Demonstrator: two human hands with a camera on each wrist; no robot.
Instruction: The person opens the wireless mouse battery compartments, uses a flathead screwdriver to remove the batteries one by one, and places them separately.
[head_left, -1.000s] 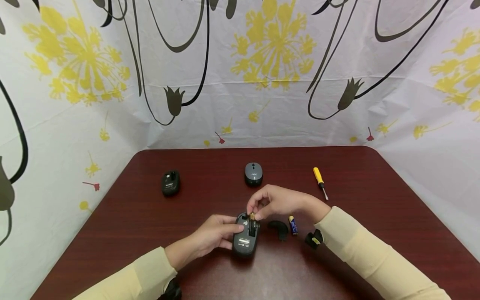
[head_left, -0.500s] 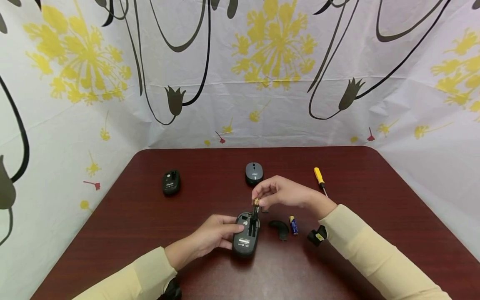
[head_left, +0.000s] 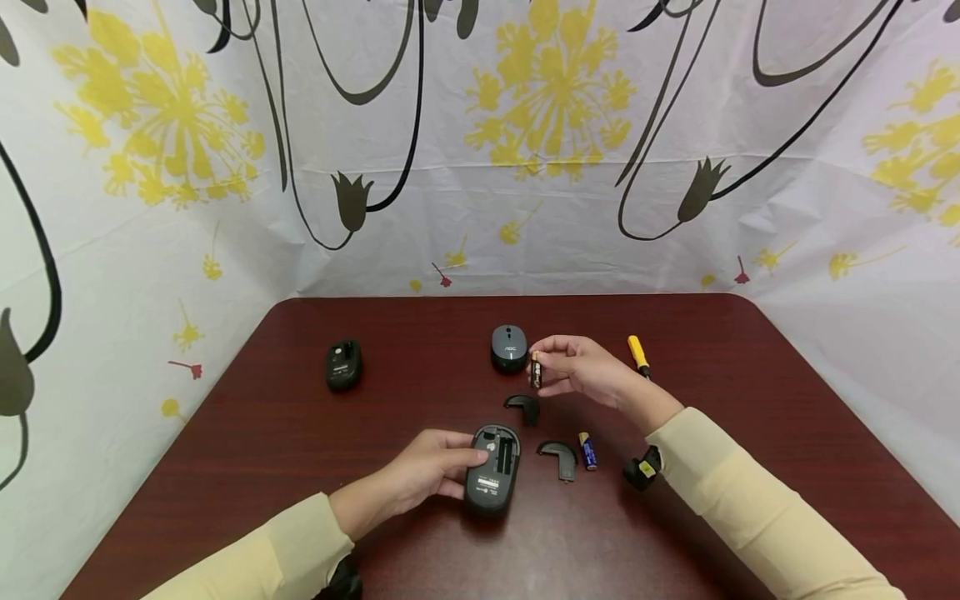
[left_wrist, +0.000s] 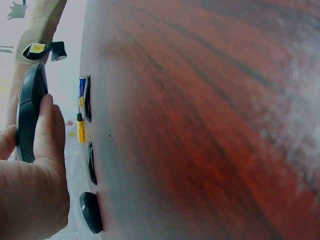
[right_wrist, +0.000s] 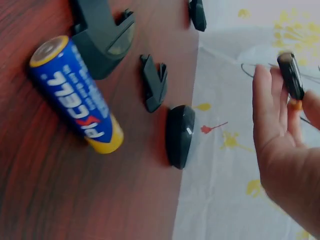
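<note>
My left hand grips a dark computer mouse, underside up, thumb across its label side. The long battery slot in the mouse lies uncovered. In the left wrist view the mouse shows edge-on between thumb and fingers. My right hand pinches a black battery with a copper end, held upright beside the grey mouse. A blue-and-yellow battery lies on the table right of the held mouse. Beside it is a curved black cover, with a second such cover farther back.
A grey mouse stands right side up at the back middle. To the far left a black mouse lies underside up. The screwdriver has a yellow handle and is partly hidden behind my right hand. A patterned cloth hangs behind the table.
My right hand has drawn the black battery out of the mouse's slot and carried it up and back toward the grey mouse. My left hand keeps its grip in place.
</note>
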